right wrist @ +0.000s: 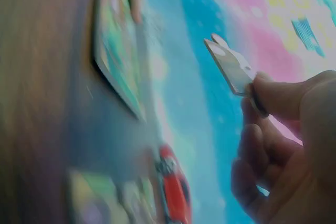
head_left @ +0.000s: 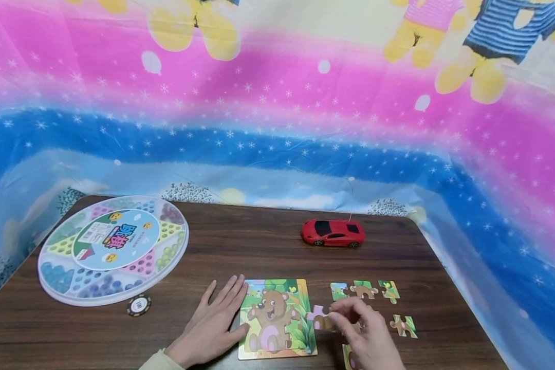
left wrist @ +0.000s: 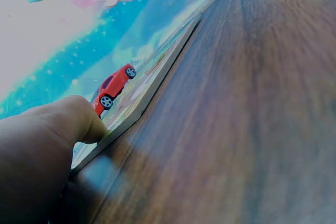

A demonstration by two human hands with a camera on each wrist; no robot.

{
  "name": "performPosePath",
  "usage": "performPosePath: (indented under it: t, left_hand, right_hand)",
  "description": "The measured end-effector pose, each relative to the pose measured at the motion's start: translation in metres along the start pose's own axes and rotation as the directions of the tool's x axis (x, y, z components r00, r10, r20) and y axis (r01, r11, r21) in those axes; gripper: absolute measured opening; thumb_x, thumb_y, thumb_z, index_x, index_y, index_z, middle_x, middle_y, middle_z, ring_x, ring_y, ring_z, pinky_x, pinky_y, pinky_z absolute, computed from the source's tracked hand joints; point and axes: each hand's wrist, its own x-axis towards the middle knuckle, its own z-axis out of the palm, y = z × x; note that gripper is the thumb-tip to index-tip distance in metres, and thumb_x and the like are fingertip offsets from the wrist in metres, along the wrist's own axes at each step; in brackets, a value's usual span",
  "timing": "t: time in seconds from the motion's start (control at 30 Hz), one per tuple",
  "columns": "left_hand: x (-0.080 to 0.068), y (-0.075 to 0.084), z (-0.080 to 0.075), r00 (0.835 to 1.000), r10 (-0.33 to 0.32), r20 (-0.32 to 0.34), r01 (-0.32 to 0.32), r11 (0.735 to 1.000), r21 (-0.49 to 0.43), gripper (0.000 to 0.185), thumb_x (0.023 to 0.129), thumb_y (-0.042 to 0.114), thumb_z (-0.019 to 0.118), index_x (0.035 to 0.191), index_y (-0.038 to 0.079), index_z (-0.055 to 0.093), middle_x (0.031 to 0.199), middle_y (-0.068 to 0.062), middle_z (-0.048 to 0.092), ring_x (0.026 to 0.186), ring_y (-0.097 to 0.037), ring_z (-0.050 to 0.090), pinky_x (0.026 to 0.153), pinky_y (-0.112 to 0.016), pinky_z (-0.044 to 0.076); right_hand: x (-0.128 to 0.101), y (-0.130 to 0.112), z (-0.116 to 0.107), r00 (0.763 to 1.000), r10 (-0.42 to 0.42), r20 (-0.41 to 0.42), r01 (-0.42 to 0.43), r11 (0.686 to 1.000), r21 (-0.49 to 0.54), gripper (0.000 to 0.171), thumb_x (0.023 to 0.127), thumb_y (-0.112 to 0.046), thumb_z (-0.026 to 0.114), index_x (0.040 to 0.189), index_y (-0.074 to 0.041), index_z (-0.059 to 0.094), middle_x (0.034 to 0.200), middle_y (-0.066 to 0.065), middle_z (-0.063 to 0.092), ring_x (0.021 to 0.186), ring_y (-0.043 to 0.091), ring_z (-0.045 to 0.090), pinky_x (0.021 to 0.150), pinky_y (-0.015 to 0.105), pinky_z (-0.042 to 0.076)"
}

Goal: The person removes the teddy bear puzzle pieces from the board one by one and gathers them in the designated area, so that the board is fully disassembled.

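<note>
Fingers of right hand pinch a half-hidden puzzle piece; left hand lies flat.

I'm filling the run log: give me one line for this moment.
left hand: flat, steadying puzzle board | right hand: pinching piece beside board

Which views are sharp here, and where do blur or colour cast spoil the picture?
Head view: evenly lit and sharp, puzzle board and red toy car crisp. Left wrist view: bluish cast, table smeared. Right wrist view: heavily blurred, though the puzzle piece pinched by the right hand stays readable.
</note>
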Motion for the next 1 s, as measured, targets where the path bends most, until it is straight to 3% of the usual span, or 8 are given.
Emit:
performPosePath:
  t: [0.2, 0.33, 0.43, 0.6, 0.87, 1.0]
  left_hand:
    - [0.000, 0.001, 0.000, 1.000, -0.005, 0.003, 0.005, 1.000, -0.002, 0.072, 0.097, 0.045, 0.050, 0.153, 0.005, 0.028, 0.160, -0.008, 0.019, 0.148, -0.021, 0.013, 0.114, -0.054, 0.001]
    - [0.001, 0.001, -0.001, 1.000, -0.011, 0.012, 0.011, 1.000, 0.005, 0.072, 0.097, 0.046, 0.049, 0.153, 0.006, 0.028, 0.160, -0.008, 0.018, 0.148, -0.021, 0.012, 0.114, -0.054, 0.001]
    - [0.000, 0.001, -0.001, 1.000, -0.016, 0.020, 0.015, 1.000, 0.008, 0.073, 0.097, 0.046, 0.048, 0.153, 0.006, 0.027, 0.160, -0.008, 0.018, 0.148, -0.020, 0.012, 0.114, -0.053, 0.000]
    - [0.000, 0.001, -0.002, 1.000, -0.016, 0.015, 0.016, 1.000, 0.005, 0.073, 0.097, 0.046, 0.049, 0.153, 0.005, 0.027, 0.160, -0.008, 0.018, 0.148, -0.021, 0.012, 0.114, -0.054, 0.001]
    - [0.000, 0.001, -0.001, 1.000, -0.010, 0.011, 0.010, 1.000, 0.001, 0.073, 0.097, 0.045, 0.050, 0.153, 0.005, 0.027, 0.160, -0.008, 0.018, 0.148, -0.022, 0.012, 0.114, -0.054, 0.000]
    - [0.000, 0.001, -0.001, 1.000, -0.011, 0.014, 0.010, 1.000, 0.016, 0.073, 0.097, 0.045, 0.050, 0.153, 0.005, 0.027, 0.160, -0.008, 0.018, 0.148, -0.021, 0.012, 0.114, -0.054, 0.000]
  right_hand:
    - [-0.003, 0.019, -0.039, 0.996, 0.093, -0.013, -0.094, 0.994, -0.051, 0.006, 0.090, -0.018, 0.070, 0.093, -0.021, 0.066, 0.085, -0.007, 0.065, 0.068, 0.011, 0.059, 0.056, 0.026, 0.049]
    - [-0.010, 0.040, -0.069, 0.986, 0.165, -0.014, -0.166, 0.978, -0.123, 0.006, 0.089, -0.019, 0.072, 0.091, -0.019, 0.066, 0.075, -0.003, 0.062, 0.060, 0.012, 0.055, 0.052, 0.026, 0.046]
    - [-0.016, 0.055, -0.089, 0.961, 0.269, 0.065, -0.257, 0.953, -0.158, 0.011, 0.088, -0.023, 0.073, 0.092, -0.014, 0.067, 0.071, -0.002, 0.059, 0.057, 0.010, 0.050, 0.051, 0.026, 0.042]
    - [-0.021, 0.073, -0.107, 0.885, 0.401, 0.236, -0.371, 0.914, -0.163, 0.033, 0.087, -0.029, 0.074, 0.103, -0.002, 0.065, 0.075, 0.003, 0.059, 0.060, 0.010, 0.051, 0.054, 0.027, 0.044]
    - [-0.024, 0.083, -0.107, 0.819, 0.506, 0.270, -0.448, 0.858, -0.251, 0.037, 0.082, -0.035, 0.078, 0.093, -0.002, 0.065, 0.073, 0.002, 0.060, 0.062, 0.015, 0.052, 0.055, 0.028, 0.042]
    - [-0.024, 0.084, -0.101, 0.802, 0.557, 0.215, -0.483, 0.817, -0.316, 0.040, 0.077, -0.040, 0.081, 0.088, -0.004, 0.066, 0.071, 0.001, 0.060, 0.064, 0.017, 0.052, 0.056, 0.029, 0.042]
